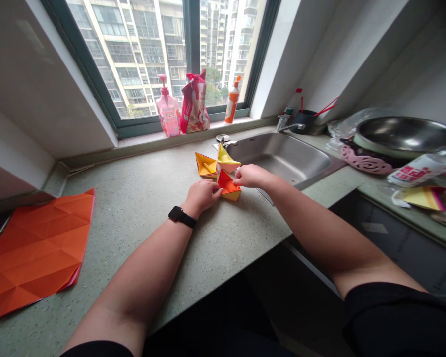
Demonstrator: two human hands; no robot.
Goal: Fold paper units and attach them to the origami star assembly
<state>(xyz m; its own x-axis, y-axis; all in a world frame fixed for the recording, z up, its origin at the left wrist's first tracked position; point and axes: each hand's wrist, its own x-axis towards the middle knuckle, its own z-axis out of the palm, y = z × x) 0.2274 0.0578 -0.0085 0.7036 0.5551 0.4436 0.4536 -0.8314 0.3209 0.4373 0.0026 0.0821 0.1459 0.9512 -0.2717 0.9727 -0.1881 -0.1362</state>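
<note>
With the window as twelve o'clock and the paper cluster as the centre, the forearms reach in from six. The left hand (202,195), a black smartwatch (181,216) on its wrist, has its fingers pressed together and slightly curled, their tips against the left side of a red-and-yellow origami unit (228,186). The right hand (250,176) comes in from about four o'clock, fingers also closed together, with its tips at the same unit's right edge. The fingers hide the contact, so I cannot tell whether either hand is pinching the paper.

An orange-and-yellow origami unit (206,165) sits at ten o'clock and a yellow-and-orange origami unit (227,159) at twelve, all three close together on the speckled stone countertop (134,218).

Working from opposite sides with the fingertips suits paper this light: even pressure should hold the units close without crumpling their points, while the flat counter gives firm backing.

A creased orange paper sheet (37,253) lies at eight o'clock, a stainless steel sink (286,156) at two, and a frying pan (407,136) at three. A pink pump bottle (168,111) stands on the windowsill at eleven.
</note>
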